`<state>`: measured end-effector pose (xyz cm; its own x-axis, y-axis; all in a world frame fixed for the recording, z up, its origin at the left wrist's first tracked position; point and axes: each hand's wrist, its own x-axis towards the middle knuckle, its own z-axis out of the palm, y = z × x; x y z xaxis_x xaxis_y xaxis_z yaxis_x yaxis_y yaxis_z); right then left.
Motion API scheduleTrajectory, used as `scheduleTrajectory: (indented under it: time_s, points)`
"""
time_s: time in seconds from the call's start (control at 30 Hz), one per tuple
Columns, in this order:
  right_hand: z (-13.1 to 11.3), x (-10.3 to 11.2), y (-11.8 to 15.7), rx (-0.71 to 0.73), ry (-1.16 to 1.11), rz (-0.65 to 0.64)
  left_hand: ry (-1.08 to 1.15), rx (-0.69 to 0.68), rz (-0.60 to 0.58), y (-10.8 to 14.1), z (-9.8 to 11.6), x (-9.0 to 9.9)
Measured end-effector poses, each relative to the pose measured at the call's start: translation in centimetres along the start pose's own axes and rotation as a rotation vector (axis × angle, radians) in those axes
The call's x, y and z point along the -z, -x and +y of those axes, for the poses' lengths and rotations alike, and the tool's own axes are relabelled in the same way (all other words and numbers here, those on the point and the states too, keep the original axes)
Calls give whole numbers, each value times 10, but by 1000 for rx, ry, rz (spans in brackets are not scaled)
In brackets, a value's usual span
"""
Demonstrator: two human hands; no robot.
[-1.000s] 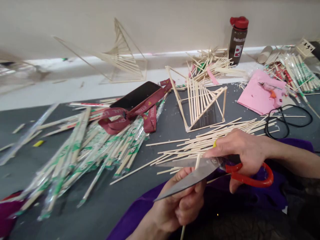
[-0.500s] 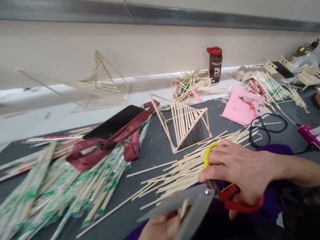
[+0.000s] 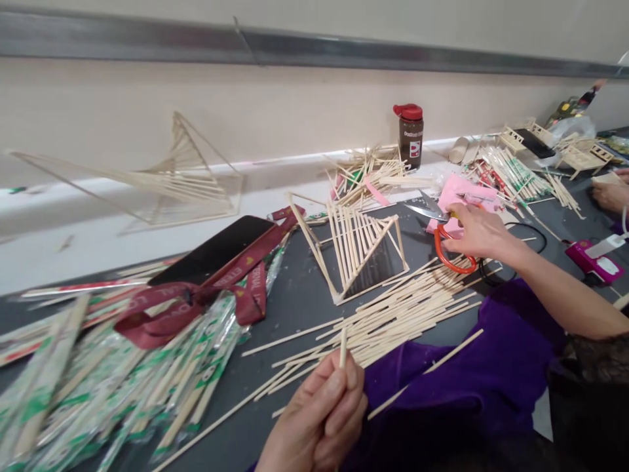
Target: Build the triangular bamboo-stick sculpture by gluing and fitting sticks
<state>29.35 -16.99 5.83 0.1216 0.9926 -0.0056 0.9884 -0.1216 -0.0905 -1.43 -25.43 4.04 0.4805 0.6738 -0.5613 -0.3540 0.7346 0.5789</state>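
My left hand [image 3: 317, 413] is closed around a thin wooden stick [image 3: 343, 347], whose tip pokes up above the thumb. Farther off, my right hand [image 3: 476, 229] grips a pair of scissors [image 3: 446, 255] with red and yellow handles; the blades are apart and point left. Pink paper [image 3: 452, 193] lies just behind the scissors, with a glue gun [image 3: 479, 191] on it, partly hidden by my right hand. Between my hands spreads a pile of loose sticks [image 3: 393, 314]. Beyond them stands a small stick frame [image 3: 361, 242]. One stick [image 3: 455, 353] rests on purple cloth [image 3: 442, 400].
Wrapped chopsticks [image 3: 142, 367] cover the left side, under a phone [image 3: 211, 249] and a red lanyard [image 3: 250, 262]. A larger stick frame [image 3: 187, 177] stands by the wall. A bottle [image 3: 411, 137] is behind. Another person's hand [image 3: 612, 191] shows at far right.
My right hand has carried the scissors away from my left hand, up and over to the pink paper. My left hand still holds its stick. A stick now lies on the purple cloth.
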Motion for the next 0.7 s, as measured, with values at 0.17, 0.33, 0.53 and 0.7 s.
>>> scheduleTrajectory:
  time_s: [0.17, 0.33, 0.53, 0.7]
  points:
    - [-5, -18, -6, -11, 45, -99, -39, -2, 10, -2, -3, 4]
    - [-2, -18, 2, -34, 73, -110, -53, 14, -2, -2, -5, 3]
    - [4, -20, 12, -134, 161, -117, -72, 39, 11, -4, -5, 6]
    - [0, -19, 17, -88, 296, -159, -71, 69, 34, -3, -5, 6]
